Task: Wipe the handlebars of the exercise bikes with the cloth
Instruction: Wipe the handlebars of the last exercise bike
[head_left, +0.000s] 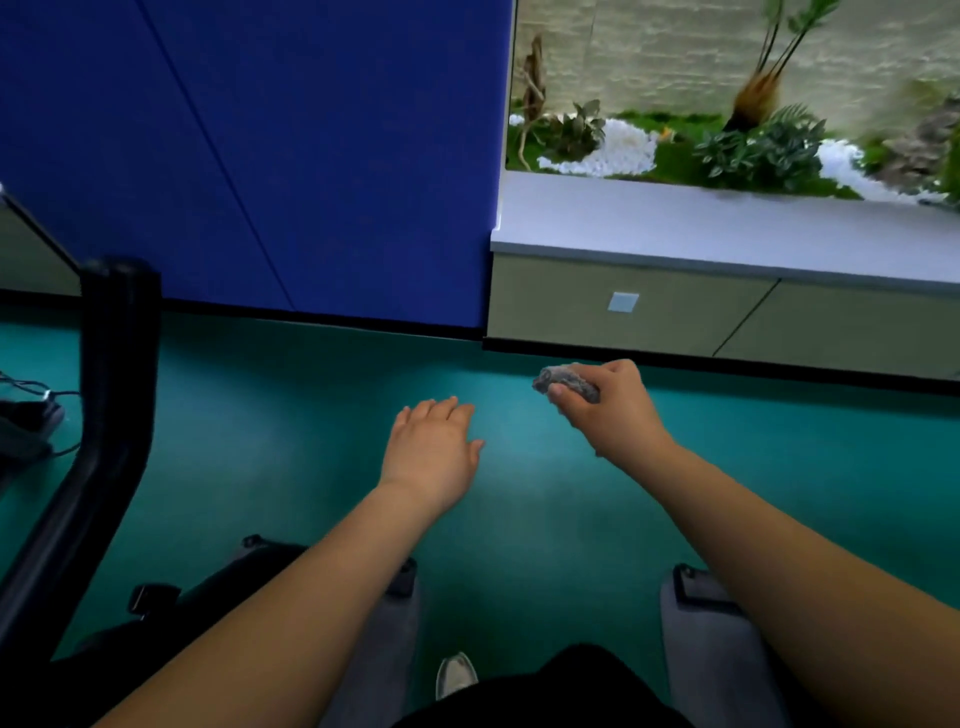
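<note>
Gripping one bunched cloth (567, 383), right hand (610, 410); left hand (434, 447) spread flat above teal floor (291, 415); blue wall (260, 156) far.

Most of the cloth (566, 383) is buried inside the right hand (608, 410), only a crumpled grey end showing. The black bike frame (104, 395) runs off the left edge, its handlebars out of view. The plants (753, 150) at the upper right are blurred.

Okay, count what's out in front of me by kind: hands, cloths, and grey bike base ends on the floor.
Hands: 2, left hand and right hand
Cloth: 1, gripped in the right hand
Grey base ends: 2, and
Total: 5
</note>
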